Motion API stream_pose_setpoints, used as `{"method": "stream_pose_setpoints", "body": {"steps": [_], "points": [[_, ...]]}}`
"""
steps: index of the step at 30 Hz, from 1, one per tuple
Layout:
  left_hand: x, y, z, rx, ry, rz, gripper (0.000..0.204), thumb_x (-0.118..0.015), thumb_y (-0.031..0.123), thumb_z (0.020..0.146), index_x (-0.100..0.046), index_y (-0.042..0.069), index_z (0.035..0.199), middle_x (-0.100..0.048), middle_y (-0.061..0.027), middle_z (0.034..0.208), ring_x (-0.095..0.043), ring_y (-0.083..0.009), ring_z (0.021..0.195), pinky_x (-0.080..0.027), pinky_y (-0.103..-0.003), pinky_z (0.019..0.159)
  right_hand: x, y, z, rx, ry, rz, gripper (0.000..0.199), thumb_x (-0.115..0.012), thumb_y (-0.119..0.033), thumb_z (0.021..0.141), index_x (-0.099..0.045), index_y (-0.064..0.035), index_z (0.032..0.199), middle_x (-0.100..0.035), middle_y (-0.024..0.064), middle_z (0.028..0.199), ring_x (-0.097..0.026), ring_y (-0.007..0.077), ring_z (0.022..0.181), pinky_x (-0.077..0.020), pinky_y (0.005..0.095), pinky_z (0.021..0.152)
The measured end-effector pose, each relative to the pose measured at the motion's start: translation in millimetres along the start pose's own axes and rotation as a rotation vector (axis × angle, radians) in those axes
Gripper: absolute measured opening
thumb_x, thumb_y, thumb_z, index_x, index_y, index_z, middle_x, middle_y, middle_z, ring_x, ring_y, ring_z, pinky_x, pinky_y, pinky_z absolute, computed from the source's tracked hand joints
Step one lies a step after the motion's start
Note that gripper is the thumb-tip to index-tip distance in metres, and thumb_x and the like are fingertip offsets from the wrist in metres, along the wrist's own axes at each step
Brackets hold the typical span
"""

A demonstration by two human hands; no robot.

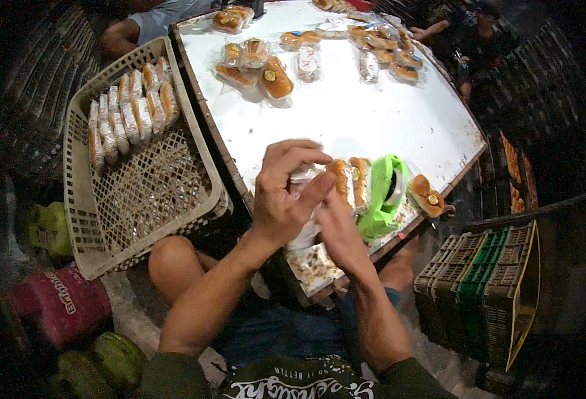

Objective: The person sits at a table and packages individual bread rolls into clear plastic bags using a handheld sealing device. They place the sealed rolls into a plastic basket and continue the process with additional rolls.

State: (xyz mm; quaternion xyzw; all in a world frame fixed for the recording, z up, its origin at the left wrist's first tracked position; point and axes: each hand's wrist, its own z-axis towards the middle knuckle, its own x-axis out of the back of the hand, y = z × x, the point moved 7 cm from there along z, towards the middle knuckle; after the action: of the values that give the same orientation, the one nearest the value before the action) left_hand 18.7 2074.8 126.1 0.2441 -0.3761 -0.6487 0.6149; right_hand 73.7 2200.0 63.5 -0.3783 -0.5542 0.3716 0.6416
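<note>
Over the near edge of the white table (pixel 379 123), my left hand (pixel 283 193) curls its fingers and thumb around a plastic-wrapped bread roll (pixel 302 175), mostly hidden by the hand. Close against it is my right hand (pixel 339 229), smeared by motion, its fingertips hidden behind my left thumb. Just beyond the right hand, two wrapped bread rolls (pixel 349 183) stand side by side. Touching their right side is a bright green tape dispenser (pixel 384 199) with a roll of tape in it. Another wrapped bun pack (pixel 427 195) lies at the table's right edge.
A beige plastic crate (pixel 153 199) on the left holds rows of wrapped rolls (pixel 133 110). More wrapped bread (pixel 386 46) lies across the table's far side. Stacked crates (pixel 479 286) stand at the lower right. Other people (pixel 469 40) sit at the far edges.
</note>
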Motion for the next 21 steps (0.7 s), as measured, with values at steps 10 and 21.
{"method": "stream_pose_setpoints", "body": {"steps": [10,21], "points": [[4,-136,-43,0.707,0.125,0.445,0.079,-0.051,0.052,0.094,-0.032,-0.007,0.143,-0.032,-0.0285,0.148,-0.021,-0.0425,0.142,-0.008,-0.049,0.118,-24,38,233,0.192,0.083,-0.633,0.048,-0.068,-0.035,0.082,-0.056,-0.0010,0.113,-0.064,0.0217,0.103,-0.060,0.0387,0.101,-0.0499,0.0472,0.084],[37,-122,-4,0.766,0.410,-0.145,0.056,-0.053,0.037,0.098,-0.041,-0.006,0.132,-0.048,-0.0226,0.131,-0.044,-0.0318,0.124,-0.034,-0.041,0.105,-51,100,277,-0.223,0.158,-0.271,0.071,-0.076,-0.039,0.074,-0.042,0.0008,0.121,-0.065,0.0253,0.095,-0.066,0.0339,0.087,-0.0535,0.0407,0.077]]}}
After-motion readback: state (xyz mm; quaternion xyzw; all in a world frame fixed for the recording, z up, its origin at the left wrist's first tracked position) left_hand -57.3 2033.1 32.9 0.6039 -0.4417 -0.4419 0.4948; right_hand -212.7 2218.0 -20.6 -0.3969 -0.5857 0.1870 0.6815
